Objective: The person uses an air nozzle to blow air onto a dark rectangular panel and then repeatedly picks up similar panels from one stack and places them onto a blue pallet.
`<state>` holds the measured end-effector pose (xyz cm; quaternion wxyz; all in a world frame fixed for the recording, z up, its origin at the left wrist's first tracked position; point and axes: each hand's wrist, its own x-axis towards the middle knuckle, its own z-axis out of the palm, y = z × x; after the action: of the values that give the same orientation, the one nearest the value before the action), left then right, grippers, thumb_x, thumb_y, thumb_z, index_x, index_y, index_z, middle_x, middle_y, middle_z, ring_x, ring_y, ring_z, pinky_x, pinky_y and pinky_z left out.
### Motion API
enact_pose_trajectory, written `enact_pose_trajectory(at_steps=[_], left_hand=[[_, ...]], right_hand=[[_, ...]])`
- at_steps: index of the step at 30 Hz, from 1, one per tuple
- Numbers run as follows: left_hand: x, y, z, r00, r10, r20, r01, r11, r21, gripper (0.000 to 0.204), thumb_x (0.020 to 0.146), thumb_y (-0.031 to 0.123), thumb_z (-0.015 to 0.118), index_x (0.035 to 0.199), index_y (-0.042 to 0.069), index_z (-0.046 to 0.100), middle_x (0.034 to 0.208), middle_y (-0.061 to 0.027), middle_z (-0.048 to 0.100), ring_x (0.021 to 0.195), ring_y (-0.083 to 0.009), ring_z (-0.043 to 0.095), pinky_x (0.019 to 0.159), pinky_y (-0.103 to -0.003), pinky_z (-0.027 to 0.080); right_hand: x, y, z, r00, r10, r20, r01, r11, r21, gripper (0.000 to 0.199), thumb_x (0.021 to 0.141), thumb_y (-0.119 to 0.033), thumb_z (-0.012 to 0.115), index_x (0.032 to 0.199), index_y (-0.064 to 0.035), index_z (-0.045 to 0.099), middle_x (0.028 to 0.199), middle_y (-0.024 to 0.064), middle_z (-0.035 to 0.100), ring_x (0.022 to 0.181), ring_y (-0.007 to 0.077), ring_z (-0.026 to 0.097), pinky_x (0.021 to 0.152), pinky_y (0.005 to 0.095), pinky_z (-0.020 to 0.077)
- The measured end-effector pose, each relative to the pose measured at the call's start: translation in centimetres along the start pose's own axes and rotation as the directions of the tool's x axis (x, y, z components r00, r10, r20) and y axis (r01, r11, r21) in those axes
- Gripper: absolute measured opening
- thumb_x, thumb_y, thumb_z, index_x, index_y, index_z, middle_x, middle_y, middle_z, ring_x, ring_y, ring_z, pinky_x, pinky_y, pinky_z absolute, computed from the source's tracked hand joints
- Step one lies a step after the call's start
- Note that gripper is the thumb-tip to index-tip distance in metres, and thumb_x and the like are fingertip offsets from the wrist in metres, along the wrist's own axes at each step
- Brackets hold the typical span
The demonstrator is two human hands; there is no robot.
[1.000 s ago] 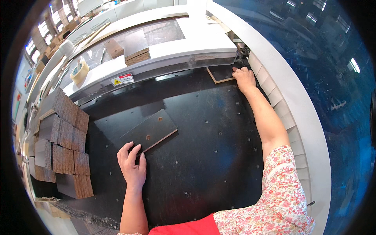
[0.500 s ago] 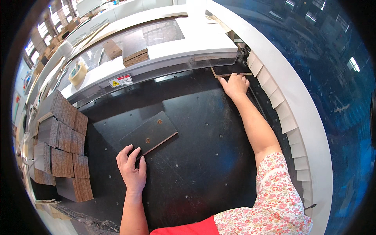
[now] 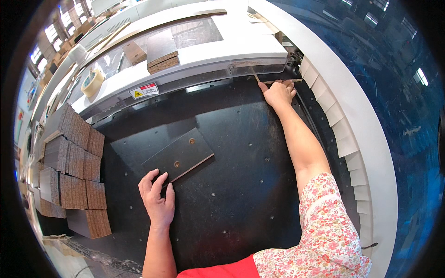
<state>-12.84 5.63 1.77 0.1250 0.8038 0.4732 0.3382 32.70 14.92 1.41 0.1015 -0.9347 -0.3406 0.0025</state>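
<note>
A dark flat board (image 3: 172, 152) with two round holes lies slantwise on the black worktable. At its near left corner is my left hand (image 3: 157, 199), fingers bent and thumb at the edge, gripping that end. My right arm reaches far ahead to the right. There my right hand (image 3: 279, 95) holds a second dark board (image 3: 278, 77) by its near edge, thumb at its left corner. The far part of this second board is hidden beneath the clear guard of the white machine beam.
Stacks of dark-faced particleboard blocks (image 3: 76, 192) stand along the left. On the white beam (image 3: 208, 51) sit more board pieces (image 3: 162, 48) and a tape roll (image 3: 92, 83). A pleated pale cover (image 3: 340, 134) and a white curved rim border the right side.
My right hand and the board in it have moved slightly farther away, deeper under the guard. The left hand stays at its board, and the whole view has shifted a little.
</note>
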Motion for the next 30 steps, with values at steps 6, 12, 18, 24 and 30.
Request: enact_pose_trajectory(at_steps=[6,12,18,24,30], left_hand=[[0.0,-0.1,0.1,1.000,-0.003,-0.031,0.002,1.000,-0.029,0.031,0.078,0.001,0.071,0.108,0.003,0.070,0.125,-0.0137,0.059,0.118,-0.0319,0.053,0.102,-0.041,0.042],[0.0,0.1,0.0,0.999,-0.013,-0.030,0.012,0.999,-0.036,0.032,0.077,0.001,0.071,0.109,0.004,0.069,0.125,-0.0133,0.059,0.118,-0.0322,0.053,0.102,-0.041,0.042],[0.1,0.0,0.0,1.000,-0.005,-0.029,0.004,1.000,-0.031,0.031,0.077,0.001,0.071,0.109,0.004,0.069,0.125,-0.0133,0.059,0.119,-0.0323,0.053,0.102,-0.041,0.043],[0.1,0.1,-0.2,1.000,-0.006,0.003,0.006,1.000,-0.019,0.030,0.082,0.001,0.069,0.112,0.002,0.067,0.128,-0.0145,0.058,0.122,-0.0319,0.051,0.104,-0.041,0.041],[0.2,0.0,0.0,0.999,0.014,-0.043,-0.015,1.000,-0.024,0.029,0.078,0.002,0.071,0.107,0.004,0.069,0.124,-0.0130,0.060,0.118,-0.0320,0.053,0.101,-0.041,0.042]], right_hand=[[0.0,-0.2,-0.2,1.000,0.012,0.012,-0.012,1.000,-0.021,0.096,0.094,-0.067,0.047,0.147,0.0116,0.035,0.155,0.0389,0.022,0.148,0.0483,0.018,0.119,0.0548,0.0149],[-0.4,-0.6,-0.8,0.999,0.024,0.046,-0.023,0.999,-0.024,0.095,0.095,-0.067,0.045,0.148,0.0109,0.034,0.156,0.0373,0.021,0.149,0.0467,0.017,0.120,0.0535,0.0145],[-0.3,-0.4,-0.8,0.997,0.028,0.069,-0.025,0.999,-0.037,0.095,0.095,-0.068,0.045,0.149,0.0099,0.034,0.157,0.0359,0.022,0.150,0.0461,0.016,0.120,0.0529,0.0140],[-0.3,-0.4,-0.4,0.999,0.025,0.037,-0.024,0.999,-0.033,0.095,0.095,-0.068,0.044,0.148,0.0104,0.034,0.157,0.0357,0.023,0.149,0.0462,0.018,0.120,0.0532,0.0144],[0.0,-0.1,0.0,1.000,0.018,0.006,-0.018,0.999,-0.036,0.097,0.093,-0.069,0.046,0.149,0.0101,0.034,0.156,0.0367,0.023,0.149,0.0462,0.019,0.120,0.0540,0.0153]])
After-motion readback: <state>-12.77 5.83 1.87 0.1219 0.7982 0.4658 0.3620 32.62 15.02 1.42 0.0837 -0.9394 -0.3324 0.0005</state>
